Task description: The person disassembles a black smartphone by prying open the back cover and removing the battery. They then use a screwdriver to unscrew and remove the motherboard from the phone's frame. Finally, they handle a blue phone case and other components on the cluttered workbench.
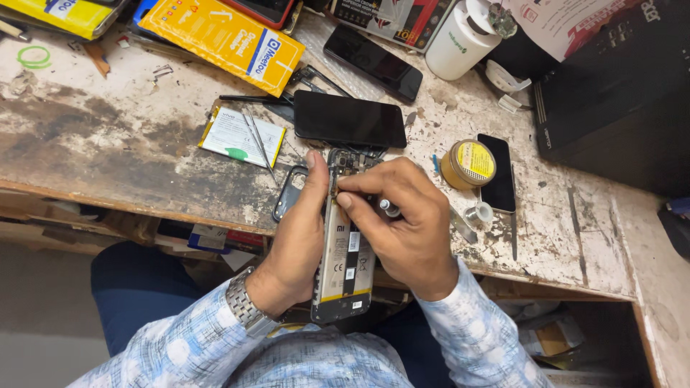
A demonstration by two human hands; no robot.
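An opened smartphone with its back cover off, battery and circuit board showing, is held upright in my left hand, thumb along its left edge. My right hand pinches at the upper left of the phone's board with thumb and forefinger, and a small silver tool is tucked under its fingers. A black plastic frame piece lies just left of the phone on the bench edge.
On the worn wooden bench lie a black phone screen, a second phone, a third phone, a flat battery with tweezers, a small round tin, a white bottle, yellow packages, a black box.
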